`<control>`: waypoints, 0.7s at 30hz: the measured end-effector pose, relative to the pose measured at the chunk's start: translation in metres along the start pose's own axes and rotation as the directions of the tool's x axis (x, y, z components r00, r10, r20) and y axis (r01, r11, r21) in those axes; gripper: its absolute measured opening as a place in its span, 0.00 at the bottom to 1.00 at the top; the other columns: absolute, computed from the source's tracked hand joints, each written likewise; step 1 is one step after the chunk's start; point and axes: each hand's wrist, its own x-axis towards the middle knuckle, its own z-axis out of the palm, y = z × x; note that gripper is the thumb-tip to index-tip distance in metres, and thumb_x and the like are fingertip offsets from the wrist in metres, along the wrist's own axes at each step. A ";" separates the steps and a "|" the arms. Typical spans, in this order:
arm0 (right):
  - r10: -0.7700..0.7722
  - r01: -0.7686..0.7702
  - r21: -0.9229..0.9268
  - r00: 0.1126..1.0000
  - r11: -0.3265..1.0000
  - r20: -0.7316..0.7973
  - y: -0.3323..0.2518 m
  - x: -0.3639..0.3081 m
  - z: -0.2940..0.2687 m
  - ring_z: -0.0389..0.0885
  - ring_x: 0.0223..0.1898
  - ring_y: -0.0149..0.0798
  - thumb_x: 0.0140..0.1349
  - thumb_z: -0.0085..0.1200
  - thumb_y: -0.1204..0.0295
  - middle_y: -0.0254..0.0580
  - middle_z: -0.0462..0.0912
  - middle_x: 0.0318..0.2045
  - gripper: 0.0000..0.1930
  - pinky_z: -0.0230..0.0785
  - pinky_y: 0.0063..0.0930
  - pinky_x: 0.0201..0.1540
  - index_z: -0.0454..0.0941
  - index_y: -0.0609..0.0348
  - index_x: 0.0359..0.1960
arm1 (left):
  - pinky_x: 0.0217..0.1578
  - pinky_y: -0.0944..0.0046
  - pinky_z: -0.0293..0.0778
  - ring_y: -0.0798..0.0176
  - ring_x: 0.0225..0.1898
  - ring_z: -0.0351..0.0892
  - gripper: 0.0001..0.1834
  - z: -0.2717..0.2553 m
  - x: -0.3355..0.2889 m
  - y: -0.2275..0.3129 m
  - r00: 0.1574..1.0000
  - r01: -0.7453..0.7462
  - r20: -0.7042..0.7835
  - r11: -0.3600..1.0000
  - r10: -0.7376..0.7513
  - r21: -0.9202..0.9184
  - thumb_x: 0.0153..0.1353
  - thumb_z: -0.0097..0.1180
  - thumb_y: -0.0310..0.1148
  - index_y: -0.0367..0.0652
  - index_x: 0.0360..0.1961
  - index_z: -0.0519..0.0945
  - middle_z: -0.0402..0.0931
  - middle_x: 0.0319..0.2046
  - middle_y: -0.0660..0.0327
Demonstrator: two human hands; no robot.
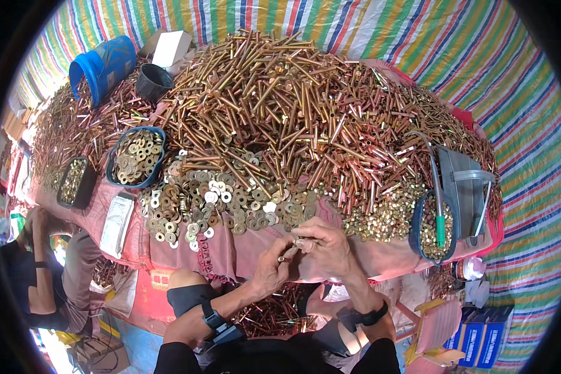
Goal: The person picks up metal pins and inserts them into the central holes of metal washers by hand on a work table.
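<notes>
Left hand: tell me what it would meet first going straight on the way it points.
The left hand would probably meet the right hand first, just ahead of it; depth is hard to judge.

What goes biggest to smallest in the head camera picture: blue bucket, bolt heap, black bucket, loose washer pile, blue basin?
1. Bolt heap
2. Loose washer pile
3. Blue bucket and blue basin: too alike to rank
4. Black bucket
</notes>
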 end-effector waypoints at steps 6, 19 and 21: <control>-0.146 0.138 -0.149 0.989 0.979 -0.039 -0.012 0.003 0.004 0.87 0.46 0.42 0.64 0.63 0.81 0.48 0.86 0.46 0.11 0.79 0.31 0.49 0.85 0.65 0.48 | 0.42 0.60 0.79 0.52 0.40 0.85 0.19 -0.002 0.006 0.000 1.000 -0.023 -0.017 1.000 0.023 -0.008 0.69 0.49 0.18 0.39 0.60 0.76 0.81 0.42 0.47; 0.012 -0.019 -0.211 0.999 0.977 -0.035 -0.016 -0.002 0.006 0.86 0.39 0.40 0.62 0.67 0.78 0.44 0.83 0.41 0.15 0.79 0.31 0.41 0.83 0.60 0.51 | 0.42 0.59 0.80 0.51 0.39 0.86 0.22 0.000 0.006 -0.006 0.997 -0.075 -0.026 0.997 0.075 0.009 0.65 0.47 0.14 0.39 0.59 0.77 0.81 0.39 0.48; 0.021 -0.027 -0.233 0.999 0.972 -0.031 -0.018 -0.001 0.007 0.86 0.38 0.38 0.61 0.68 0.77 0.44 0.83 0.41 0.15 0.78 0.30 0.40 0.83 0.61 0.50 | 0.39 0.61 0.79 0.54 0.37 0.84 0.23 -0.001 0.005 -0.007 0.999 -0.043 -0.018 0.999 0.043 0.010 0.64 0.47 0.14 0.40 0.59 0.77 0.79 0.36 0.50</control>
